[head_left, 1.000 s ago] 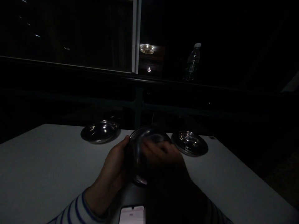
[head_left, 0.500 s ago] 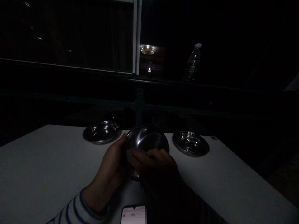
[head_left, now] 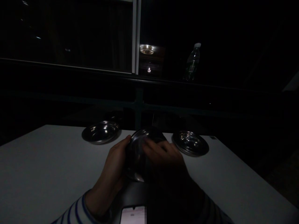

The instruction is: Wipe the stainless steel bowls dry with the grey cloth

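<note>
Pale-screened, black-edged phone (head_left: pixel 133 215) lying nearest. Left hand (head_left: pixel 114 165) gripping round shiny steel bowl (head_left: pixel 135 152) by its edge, tilted above white flat table (head_left: pixel 58 168). Right hand (head_left: pixel 167 158) curling fingers over bowl; whether holding anything, cannot tell. Shallow steel dish (head_left: pixel 190 143) resting right, second steel dish (head_left: pixel 100 132) left. White-capped clear bottle (head_left: pixel 193 60) standing beyond.

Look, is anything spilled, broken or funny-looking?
Nothing looks spilled or broken, though it's dark. One odd bit: the phone at the bottom looks blocky along its right side, perhaps a picture glitch. The middle bowl tilts, but it's being held.
</note>
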`<state>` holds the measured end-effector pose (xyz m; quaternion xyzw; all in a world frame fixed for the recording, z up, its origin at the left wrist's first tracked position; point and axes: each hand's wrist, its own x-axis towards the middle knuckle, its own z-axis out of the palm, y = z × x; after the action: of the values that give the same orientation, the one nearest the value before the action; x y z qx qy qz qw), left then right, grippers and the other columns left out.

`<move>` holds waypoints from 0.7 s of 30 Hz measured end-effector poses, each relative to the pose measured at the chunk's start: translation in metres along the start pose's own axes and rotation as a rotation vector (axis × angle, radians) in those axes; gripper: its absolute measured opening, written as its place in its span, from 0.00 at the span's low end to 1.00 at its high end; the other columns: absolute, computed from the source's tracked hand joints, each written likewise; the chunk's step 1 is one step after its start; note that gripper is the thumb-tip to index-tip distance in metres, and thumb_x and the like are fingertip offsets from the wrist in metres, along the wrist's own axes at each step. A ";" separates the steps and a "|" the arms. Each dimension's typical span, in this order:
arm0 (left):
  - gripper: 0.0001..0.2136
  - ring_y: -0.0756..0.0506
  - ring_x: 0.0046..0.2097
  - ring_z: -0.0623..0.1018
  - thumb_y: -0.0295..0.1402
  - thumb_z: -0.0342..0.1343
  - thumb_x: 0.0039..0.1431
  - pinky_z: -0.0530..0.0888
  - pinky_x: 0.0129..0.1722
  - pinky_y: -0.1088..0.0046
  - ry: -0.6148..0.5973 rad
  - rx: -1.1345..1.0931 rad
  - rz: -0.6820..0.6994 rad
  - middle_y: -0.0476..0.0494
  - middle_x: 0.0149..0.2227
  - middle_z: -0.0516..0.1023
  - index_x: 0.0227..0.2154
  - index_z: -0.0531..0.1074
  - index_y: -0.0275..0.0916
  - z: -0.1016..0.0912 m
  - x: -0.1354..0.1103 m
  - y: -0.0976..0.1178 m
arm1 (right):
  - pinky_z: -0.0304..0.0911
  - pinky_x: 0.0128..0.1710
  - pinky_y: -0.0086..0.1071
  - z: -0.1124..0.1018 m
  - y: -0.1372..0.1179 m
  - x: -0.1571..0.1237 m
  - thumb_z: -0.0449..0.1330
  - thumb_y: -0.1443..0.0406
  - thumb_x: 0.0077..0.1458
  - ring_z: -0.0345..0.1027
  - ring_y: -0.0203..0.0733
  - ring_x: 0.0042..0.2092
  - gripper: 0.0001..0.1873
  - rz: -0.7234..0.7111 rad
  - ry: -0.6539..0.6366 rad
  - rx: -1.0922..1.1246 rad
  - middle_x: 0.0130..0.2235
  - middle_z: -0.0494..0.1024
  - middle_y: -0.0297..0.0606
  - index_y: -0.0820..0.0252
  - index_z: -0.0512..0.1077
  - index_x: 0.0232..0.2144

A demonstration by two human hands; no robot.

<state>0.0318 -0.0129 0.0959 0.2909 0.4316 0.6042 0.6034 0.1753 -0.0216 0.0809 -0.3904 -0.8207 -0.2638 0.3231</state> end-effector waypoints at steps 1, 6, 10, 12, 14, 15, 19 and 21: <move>0.09 0.49 0.25 0.75 0.36 0.58 0.47 0.69 0.26 0.76 0.005 0.017 -0.011 0.48 0.23 0.76 0.27 0.74 0.35 0.000 -0.001 0.000 | 0.57 0.31 0.35 -0.001 0.006 0.000 0.49 0.66 0.59 0.60 0.40 0.36 0.16 0.056 0.013 -0.012 0.52 0.71 0.33 0.61 0.67 0.49; 0.09 0.48 0.25 0.75 0.36 0.57 0.47 0.69 0.25 0.75 0.033 0.013 -0.026 0.48 0.24 0.77 0.28 0.74 0.35 0.003 0.000 0.002 | 0.55 0.28 0.34 0.002 0.000 -0.002 0.51 0.66 0.57 0.59 0.39 0.35 0.18 -0.036 -0.017 -0.022 0.53 0.70 0.31 0.58 0.66 0.50; 0.08 0.49 0.25 0.75 0.35 0.57 0.48 0.69 0.26 0.76 0.000 0.008 -0.001 0.49 0.23 0.76 0.28 0.74 0.36 0.001 0.002 0.002 | 0.55 0.28 0.34 0.003 -0.008 -0.003 0.52 0.64 0.57 0.60 0.38 0.36 0.16 -0.112 -0.031 0.013 0.53 0.70 0.27 0.53 0.67 0.49; 0.07 0.49 0.24 0.74 0.35 0.56 0.49 0.70 0.26 0.75 0.002 0.023 -0.035 0.49 0.22 0.76 0.26 0.73 0.36 0.001 0.002 0.003 | 0.58 0.31 0.34 0.001 0.005 -0.002 0.52 0.65 0.57 0.61 0.39 0.36 0.17 0.007 -0.032 -0.003 0.53 0.70 0.32 0.56 0.67 0.49; 0.07 0.49 0.24 0.74 0.35 0.56 0.49 0.70 0.26 0.75 0.022 0.022 -0.051 0.49 0.22 0.76 0.25 0.73 0.35 0.001 0.000 0.005 | 0.60 0.35 0.34 -0.003 0.024 -0.002 0.50 0.69 0.58 0.62 0.40 0.37 0.17 0.131 -0.026 0.006 0.51 0.72 0.37 0.62 0.67 0.50; 0.07 0.49 0.24 0.75 0.34 0.56 0.49 0.70 0.26 0.75 0.030 0.015 -0.044 0.49 0.22 0.76 0.26 0.74 0.35 0.001 -0.001 0.007 | 0.61 0.37 0.34 -0.004 0.032 -0.002 0.50 0.70 0.58 0.63 0.40 0.38 0.17 0.178 -0.027 0.027 0.50 0.73 0.38 0.64 0.67 0.49; 0.08 0.48 0.26 0.75 0.34 0.57 0.48 0.70 0.27 0.74 0.031 0.000 -0.023 0.47 0.25 0.78 0.29 0.75 0.35 0.001 -0.001 0.007 | 0.62 0.38 0.34 -0.008 0.031 0.000 0.49 0.69 0.58 0.63 0.40 0.38 0.17 0.152 -0.005 0.065 0.51 0.72 0.37 0.65 0.68 0.49; 0.07 0.48 0.25 0.75 0.33 0.58 0.47 0.70 0.25 0.75 0.009 -0.005 -0.037 0.46 0.24 0.78 0.27 0.74 0.34 0.000 0.001 0.005 | 0.61 0.33 0.34 -0.008 0.018 0.001 0.51 0.66 0.59 0.62 0.40 0.36 0.17 0.048 -0.022 0.034 0.53 0.70 0.33 0.59 0.68 0.50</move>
<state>0.0297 -0.0118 0.0999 0.2788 0.4381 0.5951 0.6133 0.1917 -0.0169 0.0905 -0.4072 -0.8190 -0.2379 0.3270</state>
